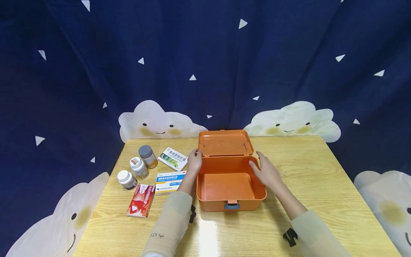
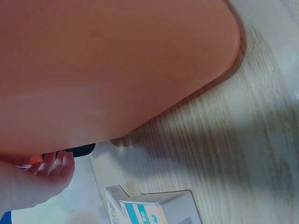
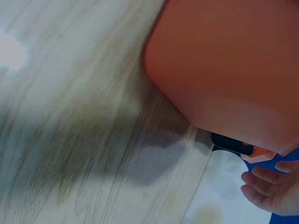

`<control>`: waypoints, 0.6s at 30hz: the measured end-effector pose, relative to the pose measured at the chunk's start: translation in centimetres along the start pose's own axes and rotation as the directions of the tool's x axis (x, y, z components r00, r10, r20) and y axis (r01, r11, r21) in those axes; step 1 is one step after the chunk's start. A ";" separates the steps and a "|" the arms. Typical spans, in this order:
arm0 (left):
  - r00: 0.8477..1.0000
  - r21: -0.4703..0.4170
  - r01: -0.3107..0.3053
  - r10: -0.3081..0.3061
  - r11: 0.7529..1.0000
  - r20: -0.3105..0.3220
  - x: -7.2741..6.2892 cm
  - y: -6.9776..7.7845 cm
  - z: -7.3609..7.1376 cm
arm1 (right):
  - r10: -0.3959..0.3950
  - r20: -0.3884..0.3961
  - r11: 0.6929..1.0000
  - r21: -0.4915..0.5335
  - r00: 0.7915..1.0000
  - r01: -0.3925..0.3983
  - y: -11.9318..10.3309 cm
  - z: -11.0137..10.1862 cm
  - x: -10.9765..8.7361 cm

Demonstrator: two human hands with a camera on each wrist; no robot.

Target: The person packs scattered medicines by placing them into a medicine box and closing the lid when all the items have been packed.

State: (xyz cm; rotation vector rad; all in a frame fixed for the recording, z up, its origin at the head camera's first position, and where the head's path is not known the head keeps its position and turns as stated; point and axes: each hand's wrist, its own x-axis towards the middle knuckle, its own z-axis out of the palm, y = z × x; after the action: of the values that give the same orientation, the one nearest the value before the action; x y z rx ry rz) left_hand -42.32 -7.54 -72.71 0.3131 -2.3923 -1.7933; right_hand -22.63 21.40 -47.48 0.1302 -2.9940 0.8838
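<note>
An orange plastic storage box (image 1: pixel 229 185) stands on the table with its lid (image 1: pixel 224 142) folded back. A grey-blue latch (image 1: pixel 232 206) is on its front wall. My left hand (image 1: pixel 193 164) grips the rear left corner by the hinge; in the left wrist view its fingers (image 2: pixel 60 167) curl at the edge, and the thumb is hidden there. Over the rear right rim is my right hand (image 1: pixel 269 173), fingers spread, thumb above the box interior. In the right wrist view its loosely bent fingers (image 3: pixel 261 184) show a gap from the wall. The box's interior holds nothing visible.
Left of the box lie a green-and-white medicine box (image 1: pixel 173 159), a blue-and-white medicine box (image 1: pixel 168 182) and a red medicine box (image 1: pixel 141 200). Beside them stand a grey-capped bottle (image 1: pixel 147 156) and two white-capped bottles (image 1: pixel 139 167). A dark blue curtain (image 1: pixel 218 64) hangs behind the table.
</note>
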 end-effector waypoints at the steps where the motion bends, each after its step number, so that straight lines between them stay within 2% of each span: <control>1: 1.000 -0.002 -0.002 0.002 1.000 0.001 -0.1 0.1 0.0 | -0.011 -0.010 0.999 -0.036 1.000 0.011 -0.1 -0.1 -0.4; 6: 1.000 0.002 -0.015 0.015 1.000 0.001 -0.6 0.8 -0.1 | -0.092 -0.066 0.970 -0.231 0.994 0.075 -0.4 -0.3 -2.1; 10: 1.000 0.014 -0.009 0.009 1.000 -0.005 -0.4 0.6 0.1 | -0.134 -0.089 0.939 -0.329 0.987 0.098 -0.5 -0.5 -3.2; 13: 1.000 0.021 0.004 -0.004 1.000 -0.002 0.4 -0.5 0.5 | -0.133 -0.085 0.927 -0.362 0.988 0.093 -0.5 -0.6 -3.9; 18: 1.000 0.008 0.019 -0.019 1.000 0.002 2.3 -3.2 1.3 | -0.110 -0.050 0.920 -0.384 0.993 0.083 -0.5 -0.7 -4.5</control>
State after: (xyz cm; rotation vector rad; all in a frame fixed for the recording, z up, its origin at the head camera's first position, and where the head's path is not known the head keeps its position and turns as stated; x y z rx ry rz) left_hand -44.62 -7.76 -76.14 0.3365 -2.4066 -1.7926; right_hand -18.10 21.71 -46.85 0.2309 -2.9914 0.2769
